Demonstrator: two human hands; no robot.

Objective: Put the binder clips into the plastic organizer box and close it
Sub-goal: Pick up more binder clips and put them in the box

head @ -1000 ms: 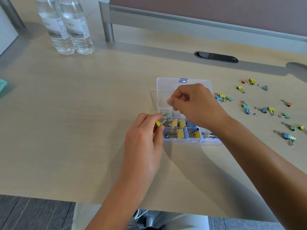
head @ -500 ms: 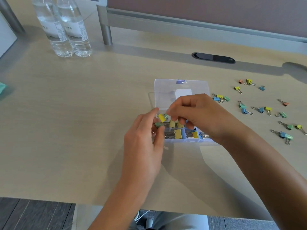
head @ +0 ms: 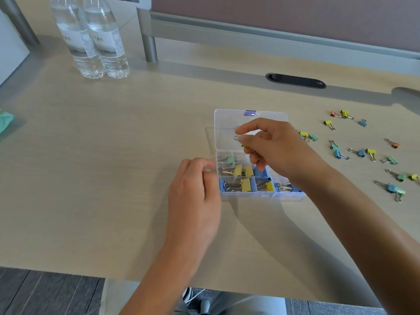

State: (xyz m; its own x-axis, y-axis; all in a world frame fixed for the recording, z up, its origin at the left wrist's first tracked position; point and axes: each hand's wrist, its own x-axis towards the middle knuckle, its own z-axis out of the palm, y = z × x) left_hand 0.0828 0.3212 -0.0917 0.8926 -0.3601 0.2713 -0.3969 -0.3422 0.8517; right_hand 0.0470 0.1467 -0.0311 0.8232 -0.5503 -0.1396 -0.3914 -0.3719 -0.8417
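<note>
The clear plastic organizer box (head: 261, 194) lies open in the middle of the desk, its lid (head: 227, 123) folded flat on the far side. Yellow and blue binder clips (head: 245, 185) fill several compartments, and a green clip (head: 230, 159) sits in the far-left one. My right hand (head: 279, 148) hovers over the lid, pinching a small yellow clip (head: 244, 146) whose wire loop sticks out to the left. My left hand (head: 195, 194) is curled at the box's left wall, its blurred fingertips touching it. Several loose clips (head: 361, 153) lie scattered to the right.
Two water bottles (head: 91, 42) stand at the far left. A black cable slot (head: 295, 80) and a partition rail (head: 272, 35) run along the back. A green object (head: 5, 119) shows at the left edge. The desk's front edge (head: 68, 272) is near me.
My right hand rose from the compartments to above the lid with a small yellow clip. The green clip left my left hand and now lies in the far-left compartment; that hand drew back to the box wall.
</note>
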